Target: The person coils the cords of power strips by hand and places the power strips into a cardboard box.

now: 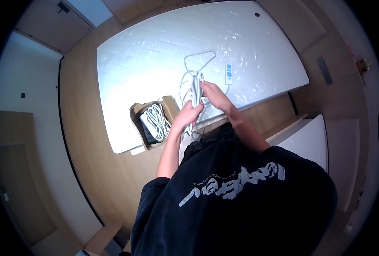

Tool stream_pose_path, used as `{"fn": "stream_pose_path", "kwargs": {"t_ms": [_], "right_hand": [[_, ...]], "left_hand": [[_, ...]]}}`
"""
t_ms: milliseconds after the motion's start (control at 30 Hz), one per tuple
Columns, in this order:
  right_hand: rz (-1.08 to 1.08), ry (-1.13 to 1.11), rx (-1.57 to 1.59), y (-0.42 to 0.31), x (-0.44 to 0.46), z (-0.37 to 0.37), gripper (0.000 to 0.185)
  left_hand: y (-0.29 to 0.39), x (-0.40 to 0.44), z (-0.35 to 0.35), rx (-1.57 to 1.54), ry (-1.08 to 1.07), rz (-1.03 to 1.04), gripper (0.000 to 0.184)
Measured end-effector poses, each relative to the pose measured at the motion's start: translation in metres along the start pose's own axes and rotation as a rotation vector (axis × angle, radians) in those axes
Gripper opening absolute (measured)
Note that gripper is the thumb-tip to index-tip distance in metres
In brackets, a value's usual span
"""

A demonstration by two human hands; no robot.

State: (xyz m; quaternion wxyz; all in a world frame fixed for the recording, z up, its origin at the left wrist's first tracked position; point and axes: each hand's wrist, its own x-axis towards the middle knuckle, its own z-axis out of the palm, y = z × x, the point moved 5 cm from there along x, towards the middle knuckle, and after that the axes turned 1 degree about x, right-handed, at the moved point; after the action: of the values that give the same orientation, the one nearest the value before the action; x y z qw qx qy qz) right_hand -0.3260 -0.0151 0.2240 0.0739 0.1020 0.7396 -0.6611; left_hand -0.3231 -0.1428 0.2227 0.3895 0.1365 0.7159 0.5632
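A white power-strip cable (196, 91) is gathered in several long loops between my hands. My left hand (190, 114) is closed round the lower part of the bundle. Higher up, my right hand (213, 94) has its fingers closed on the right side of the same loops. One loose loop spreads onto the mattress beyond my hands. The white power strip (228, 73) with blue socket faces lies to the right of my right hand, its cord leaving from the near end. My fingertips are partly hidden by the cable.
An open cardboard box (137, 117) holding coiled white cables (157, 123) stands at the mattress's near left edge. The mattress (146, 55) is wrapped in shiny plastic. A small black object (257, 15) lies at its far right. A wooden ledge (283, 130) and another white surface (304, 141) are at right.
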Motion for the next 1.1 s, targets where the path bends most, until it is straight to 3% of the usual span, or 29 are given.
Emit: {"fn": "stream_pose_path", "kwargs": {"t_ms": [67,100,200,267,333,400,433,467,500,533,633,733,767,800,833,867,933,967,1000,1033,1067,1100], "right_hand": [[-0.094,-0.166,0.336,-0.01,-0.005,0.004,0.044],[-0.112,-0.272,0.338,-0.017,-0.008,0.001,0.049],[-0.137,-0.215,0.533,-0.031,-0.018,0.0,0.056],[-0.18,-0.289,0.683,-0.032,-0.018,0.001,0.064],[-0.26,-0.139,0.467,-0.045,-0.024,-0.006,0.071],[-0.305,-0.121,0.523,-0.048,-0.024,-0.006,0.066],[-0.257,0.016,0.377,-0.048,-0.021,-0.008,0.058],[-0.205,0.153,0.229,-0.048,-0.02,-0.011,0.05],[-0.128,0.279,0.215,-0.046,-0.02,-0.019,0.034],[-0.121,0.279,0.214,-0.046,-0.019,-0.022,0.034],[-0.035,0.398,0.699,-0.042,-0.019,-0.033,0.029],[-0.087,0.473,0.733,-0.019,-0.016,-0.061,0.028],[-0.101,0.41,0.932,-0.018,-0.018,-0.068,0.03],[-0.094,0.422,0.93,-0.026,-0.022,-0.072,0.03],[-0.114,0.475,0.875,-0.035,-0.028,-0.079,0.036],[-0.133,0.528,0.816,-0.038,-0.033,-0.087,0.041],[-0.227,0.485,0.794,-0.033,-0.042,-0.106,0.038],[-0.343,0.375,0.8,-0.039,-0.046,-0.112,0.033],[-0.452,0.263,0.806,-0.045,-0.052,-0.114,0.028],[-0.434,0.193,0.822,-0.046,-0.055,-0.112,0.026],[-0.421,0.199,0.821,-0.042,-0.057,-0.113,0.026],[-0.4,0.043,0.744,-0.04,-0.06,-0.105,0.026]], "left_hand": [[0.014,-0.003,0.009,0.014,-0.018,0.037,0.016],[0.02,-0.005,0.013,0.063,0.005,0.02,0.017],[0.032,-0.003,0.019,0.089,0.003,-0.01,0.019],[0.031,0.008,0.021,0.123,0.07,0.058,0.021],[0.038,0.01,0.026,0.144,0.023,-0.009,0.028],[0.049,0.009,0.026,0.194,0.155,0.148,0.027],[0.049,0.013,0.027,0.215,0.293,0.343,0.029],[0.045,0.019,0.028,0.213,0.292,0.341,0.029],[0.046,0.021,0.032,0.428,0.274,0.278,0.032],[0.047,0.024,0.035,0.64,0.253,0.215,0.034],[0.059,0.026,0.04,0.669,0.228,0.225,0.045],[0.059,0.013,0.046,0.51,0.08,0.277,0.057],[0.056,0.007,0.049,0.45,0.029,0.435,0.059],[0.051,0.001,0.049,0.386,-0.024,0.591,0.061],[0.037,0.001,0.043,0.201,-0.154,0.456,0.061],[0.017,0.001,0.039,-0.085,-0.263,0.148,0.054],[-0.051,0.028,0.02,-0.486,-0.147,-0.042,0.064],[-0.057,0.034,0.023,-0.49,-0.152,-0.049,0.064],[-0.066,0.034,0.031,-0.665,-0.179,-0.205,0.069],[-0.074,0.034,0.039,-0.838,-0.203,-0.364,0.073],[-0.075,0.041,0.045,-0.846,-0.205,-0.376,0.073],[-0.069,0.047,0.058,-0.973,-0.291,-0.449,0.071]]}}
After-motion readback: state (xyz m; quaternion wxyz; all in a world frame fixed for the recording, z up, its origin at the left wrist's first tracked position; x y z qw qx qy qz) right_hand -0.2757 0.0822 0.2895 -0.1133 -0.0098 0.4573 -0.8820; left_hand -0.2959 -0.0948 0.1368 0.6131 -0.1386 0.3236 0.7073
